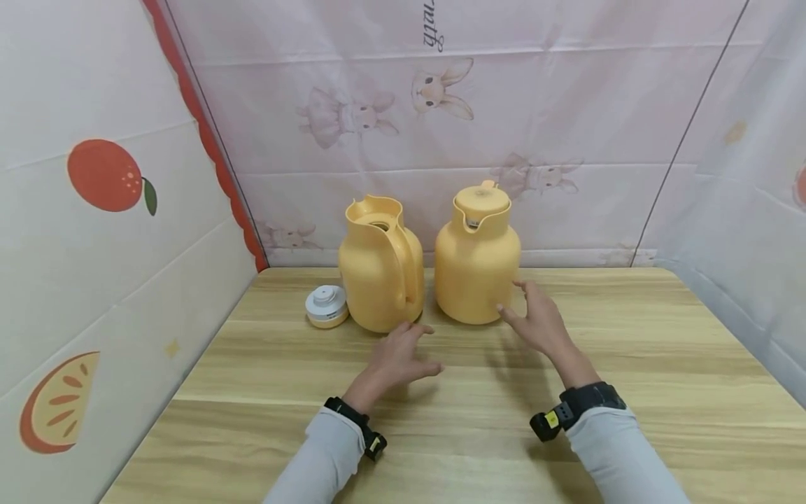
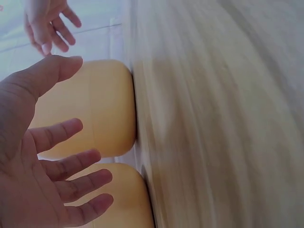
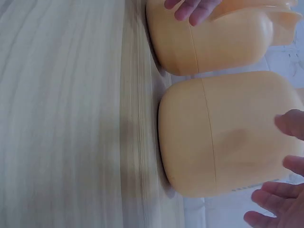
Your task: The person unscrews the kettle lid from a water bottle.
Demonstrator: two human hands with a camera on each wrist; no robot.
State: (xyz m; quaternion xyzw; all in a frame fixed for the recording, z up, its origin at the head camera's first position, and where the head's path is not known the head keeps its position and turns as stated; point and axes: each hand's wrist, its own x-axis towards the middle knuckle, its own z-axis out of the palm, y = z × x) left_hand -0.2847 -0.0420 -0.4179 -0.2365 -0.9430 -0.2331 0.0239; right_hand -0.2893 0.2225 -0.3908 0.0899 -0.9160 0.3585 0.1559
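Observation:
Two yellow thermos jugs stand upright side by side near the back of the table. The left jug (image 1: 371, 280) has no lid on, and its handle faces forward right. A lid is seated on the right jug (image 1: 475, 269), whose spout faces forward. Left of the open jug lies a round stopper lid (image 1: 326, 306), its white side up. My left hand (image 1: 397, 358) hovers before the left jug with fingers spread, holding nothing. Beside the right jug's lower right side is my right hand (image 1: 536, 320), fingers apart and empty; whether a fingertip touches the jug I cannot tell.
The wooden table (image 1: 630, 350) meets a pink rabbit-print curtain (image 1: 567, 105) behind the jugs. A white fruit-print sheet (image 1: 94, 280) borders the left side, and another pale sheet (image 1: 749, 245) borders the right.

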